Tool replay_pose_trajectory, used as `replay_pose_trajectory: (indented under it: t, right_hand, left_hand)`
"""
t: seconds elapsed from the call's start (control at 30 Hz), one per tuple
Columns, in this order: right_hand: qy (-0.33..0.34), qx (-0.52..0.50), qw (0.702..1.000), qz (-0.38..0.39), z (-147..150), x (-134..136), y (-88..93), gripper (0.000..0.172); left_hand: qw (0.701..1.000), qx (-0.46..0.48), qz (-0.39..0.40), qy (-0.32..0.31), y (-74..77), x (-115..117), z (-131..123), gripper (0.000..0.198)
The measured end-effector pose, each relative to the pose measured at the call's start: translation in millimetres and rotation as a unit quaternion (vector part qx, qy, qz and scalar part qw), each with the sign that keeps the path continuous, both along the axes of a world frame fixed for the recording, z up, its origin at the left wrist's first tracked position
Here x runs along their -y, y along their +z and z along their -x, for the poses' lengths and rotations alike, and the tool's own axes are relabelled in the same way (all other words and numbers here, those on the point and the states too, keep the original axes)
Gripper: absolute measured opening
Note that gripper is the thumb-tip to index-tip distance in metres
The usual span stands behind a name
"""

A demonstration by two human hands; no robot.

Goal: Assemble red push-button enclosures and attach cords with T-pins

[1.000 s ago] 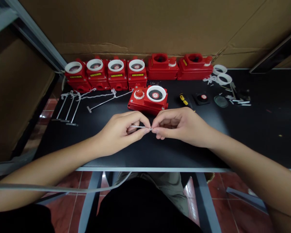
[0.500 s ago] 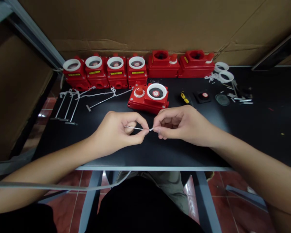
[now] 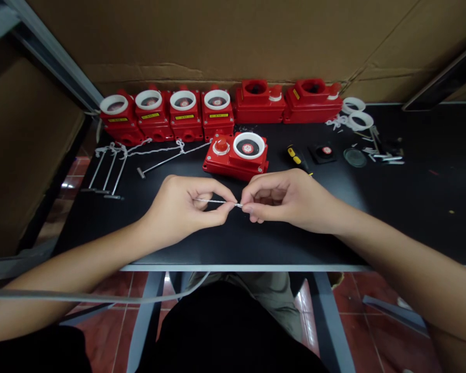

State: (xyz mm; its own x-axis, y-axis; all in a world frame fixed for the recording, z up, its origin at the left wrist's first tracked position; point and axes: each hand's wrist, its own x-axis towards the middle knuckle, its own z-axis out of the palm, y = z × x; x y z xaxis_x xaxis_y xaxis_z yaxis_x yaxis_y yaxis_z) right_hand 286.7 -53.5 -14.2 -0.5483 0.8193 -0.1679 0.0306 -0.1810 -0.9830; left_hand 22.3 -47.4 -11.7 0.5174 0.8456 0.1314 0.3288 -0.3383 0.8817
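A thin white string [image 3: 213, 201] runs between my two hands, low over the black table. My left hand [image 3: 196, 204] pinches it between thumb and forefinger, and part of it lies across the palm. Close beside, my right hand [image 3: 281, 199] pinches the same string at its fingertips, where a small twist or knot shows in the narrow gap. Just beyond the hands sits a red alarm box [image 3: 235, 155] with a white ring around a black disc and a red knob.
Several red boxes [image 3: 184, 116] stand along the cardboard wall [image 3: 256, 36]. Small metal T-shaped hammers [image 3: 116, 176] tied with white string lie at left. A yellow-black screwdriver [image 3: 297, 157], a black square part [image 3: 322, 153], white rings [image 3: 360, 120], a round disc [image 3: 354, 157] and metal pins [image 3: 388, 159] lie at right.
Both hands have shifted very slightly left in view and still pinch the string. The view itself has moved a little; the things on the table stay in place.
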Motion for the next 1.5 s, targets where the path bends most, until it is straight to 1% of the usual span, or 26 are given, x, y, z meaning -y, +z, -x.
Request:
replay_pose_trajectory:
  t: [0.2, 0.33, 0.47, 0.53, 0.6, 0.7, 0.77, 0.83, 1.0, 1.13, 1.33, 1.5]
  right_hand:
    - [-0.027, -0.013, 1.0, 0.009, -4, -3, -4.1, 0.032]
    - [-0.031, 0.002, 0.999, -0.009, -8, -5, -0.5, 0.033]
    - [-0.05, 0.021, 0.998, -0.029, -10, -4, 4.1, 0.031]
    - [-0.058, 0.031, 0.997, -0.045, -10, -3, 4.2, 0.029]
    - [-0.073, 0.04, 0.994, -0.077, -8, -2, 3.0, 0.026]
    - [-0.101, 0.043, 0.986, -0.122, -6, -1, 0.5, 0.018]
    - [-0.109, 0.038, 0.984, -0.132, -5, 1, -0.8, 0.013]
    - [-0.111, 0.024, 0.984, -0.135, -4, 2, -1.8, 0.014]
    - [-0.105, -0.019, 0.985, -0.133, 0, 5, -2.4, 0.026]
    - [-0.099, -0.021, 0.987, -0.126, 3, 6, -0.8, 0.03]
    - [-0.084, -0.02, 0.987, -0.137, 2, 7, 0.1, 0.031]
    - [-0.074, -0.023, 0.984, -0.163, 1, 6, 1.6, 0.03]
  left_hand:
    - [1.0, 0.012, 0.012, 0.01, 0.2, -7, 2, 0.01]
    - [0.999, 0.017, 0.027, 0.023, 0.4, -11, 2, 0.014]
    - [0.998, 0.022, 0.042, 0.033, 0.3, -11, 0, 0.019]
    - [0.998, 0.025, 0.053, 0.032, 0.5, -11, -1, 0.021]
    - [0.997, 0.026, 0.068, 0.032, 1.0, -12, -3, 0.022]
    - [0.995, 0.025, 0.091, 0.03, 1.7, -12, -4, 0.022]
    - [0.995, 0.027, 0.096, 0.029, 1.6, -12, -5, 0.022]
    - [0.995, 0.027, 0.092, 0.029, 0.7, -11, -5, 0.021]
    - [0.998, 0.012, 0.05, 0.027, -4.6, -9, -6, 0.018]
    - [1.0, 0.004, 0.018, 0.01, -8.0, -6, -6, 0.012]
    - [1.0, 0.01, 0.018, 0.006, -8.0, -3, -6, 0.01]
    - [0.999, 0.029, 0.039, 0.011, -7.0, -2, -6, 0.012]
